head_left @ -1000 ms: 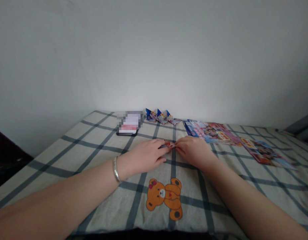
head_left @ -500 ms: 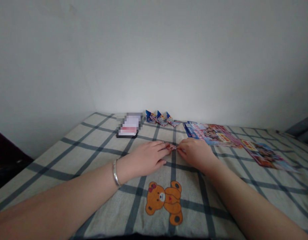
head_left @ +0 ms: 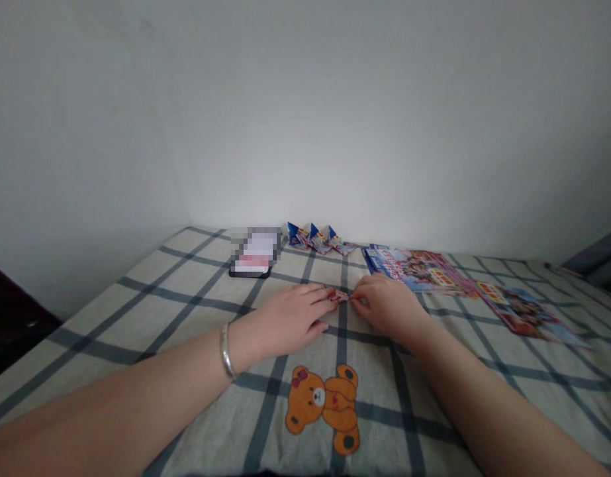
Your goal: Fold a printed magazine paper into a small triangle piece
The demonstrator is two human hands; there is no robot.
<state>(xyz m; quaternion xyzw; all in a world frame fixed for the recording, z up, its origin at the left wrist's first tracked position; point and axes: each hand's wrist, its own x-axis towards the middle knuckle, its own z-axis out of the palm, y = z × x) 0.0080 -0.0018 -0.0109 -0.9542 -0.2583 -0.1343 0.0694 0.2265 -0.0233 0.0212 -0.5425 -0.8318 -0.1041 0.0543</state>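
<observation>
My left hand (head_left: 294, 318), with a silver bangle at the wrist, lies flat on the cloth. Its outstretched fingers press on the left end of a small folded piece of printed paper (head_left: 341, 296), and the thumb rests apart, nearer to me. At the paper's right tip, my right hand (head_left: 384, 301) is closed in a pinch on it. Fingers cover much of the paper, so its full shape is hidden. Beyond the hands, by the wall, stand three folded paper pieces (head_left: 319, 240) in blue, red and white, side by side with pointed tops.
A phone (head_left: 250, 271) with a blurred screen lies at the back left. Printed colour sheets (head_left: 414, 268) overlap at the back right, with another sheet (head_left: 528, 311) beside them. The checked cloth (head_left: 186, 397) bears a printed bear (head_left: 325, 407). A pale wall (head_left: 335, 119) rises behind.
The view has shifted slightly, so everything on the cloth sits a little lower in the picture. Both hands stay at the folded paper, with little visible movement.
</observation>
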